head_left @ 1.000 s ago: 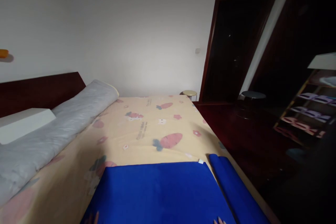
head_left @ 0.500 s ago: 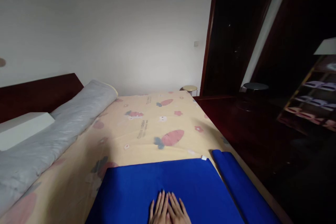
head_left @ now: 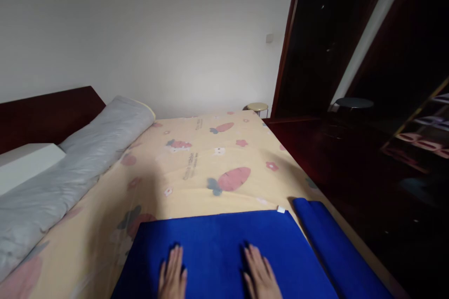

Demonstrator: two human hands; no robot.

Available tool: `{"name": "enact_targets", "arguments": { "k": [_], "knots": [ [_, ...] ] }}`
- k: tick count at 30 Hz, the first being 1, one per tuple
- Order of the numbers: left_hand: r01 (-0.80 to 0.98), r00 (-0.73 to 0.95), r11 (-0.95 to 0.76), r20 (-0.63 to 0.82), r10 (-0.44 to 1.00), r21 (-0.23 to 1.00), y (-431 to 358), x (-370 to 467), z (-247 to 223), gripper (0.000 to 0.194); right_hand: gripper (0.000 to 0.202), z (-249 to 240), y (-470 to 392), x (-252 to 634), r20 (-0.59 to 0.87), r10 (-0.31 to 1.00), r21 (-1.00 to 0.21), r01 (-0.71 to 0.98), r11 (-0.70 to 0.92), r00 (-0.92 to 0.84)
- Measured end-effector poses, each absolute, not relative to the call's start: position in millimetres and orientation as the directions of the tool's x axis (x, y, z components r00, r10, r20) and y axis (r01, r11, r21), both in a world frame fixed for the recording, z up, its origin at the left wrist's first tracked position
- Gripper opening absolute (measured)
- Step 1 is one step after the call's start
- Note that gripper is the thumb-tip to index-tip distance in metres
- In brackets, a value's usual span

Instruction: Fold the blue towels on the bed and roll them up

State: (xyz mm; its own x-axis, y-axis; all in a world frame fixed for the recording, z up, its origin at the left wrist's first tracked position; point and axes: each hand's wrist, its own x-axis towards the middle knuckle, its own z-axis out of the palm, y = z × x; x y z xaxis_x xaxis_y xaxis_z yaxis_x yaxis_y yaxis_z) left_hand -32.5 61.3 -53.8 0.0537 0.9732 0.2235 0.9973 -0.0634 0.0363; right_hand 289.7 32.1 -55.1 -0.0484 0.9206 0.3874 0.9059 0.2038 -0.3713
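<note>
A blue cloth with a small white tag at its far right corner lies spread on the bed, close to me. My left hand rests palm down on its left half, fingers stretched out. Flat on the right half is my right hand, its fingers extended and thumb apart. A clear gap of blue fabric lies between the two hands, and neither grips anything. Beside the cloth, to the right, runs a folded or rolled blue cloth. The near edge of the spread cloth is out of view.
The bed sheet is yellow with carrot prints. Along the left lie a long grey bundle of bedding and a white block-shaped object, before a dark headboard. Stools and a shoe rack stand beyond the bed.
My hands were together at the middle of the blue cloth; they have slid apart, the left one leftward and the right one rightward. The view has tilted slightly downward.
</note>
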Motion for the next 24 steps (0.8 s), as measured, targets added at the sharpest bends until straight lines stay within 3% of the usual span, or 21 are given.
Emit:
{"name": "enact_targets", "arguments": {
  "k": [3,6,10,12,15,19,21,24],
  "knots": [
    [0.940,0.305,-0.330,0.211,0.929,0.092,100,33,-56,0.058,0.063,-34,85,233,0.340,0.880,-0.367,0.815,0.449,-0.332],
    [0.948,0.284,-0.302,0.168,0.944,0.095,135,22,-48,0.055,0.057,-28,123,260,0.226,0.879,-0.340,0.811,0.476,-0.420],
    [0.997,-0.071,0.073,0.194,0.978,-0.004,163,-83,-43,0.053,0.059,-48,137,375,0.207,0.976,-0.251,0.961,0.117,-0.065],
    [0.993,-0.102,0.112,0.198,0.975,-0.037,170,-132,-46,0.054,0.064,-61,134,421,0.242,0.969,-0.207,0.978,0.010,0.041],
    [0.984,-0.167,0.176,0.186,0.968,-0.032,178,-165,-48,0.054,0.069,-69,130,451,0.261,0.960,-0.152,0.986,-0.062,0.101],
    [0.951,-0.308,0.308,0.158,0.938,0.028,183,-144,-32,0.057,0.074,-57,129,434,0.332,0.933,-0.129,0.986,-0.103,0.141],
    [0.973,-0.232,0.229,0.249,0.940,0.042,181,-112,-18,0.055,0.073,-49,125,403,0.419,0.890,-0.143,0.981,-0.134,0.182],
    [0.988,0.133,-0.152,0.351,0.927,0.026,175,-43,-2,0.051,0.064,-46,106,328,0.481,0.876,-0.132,0.991,0.024,0.043]
  ]
}}
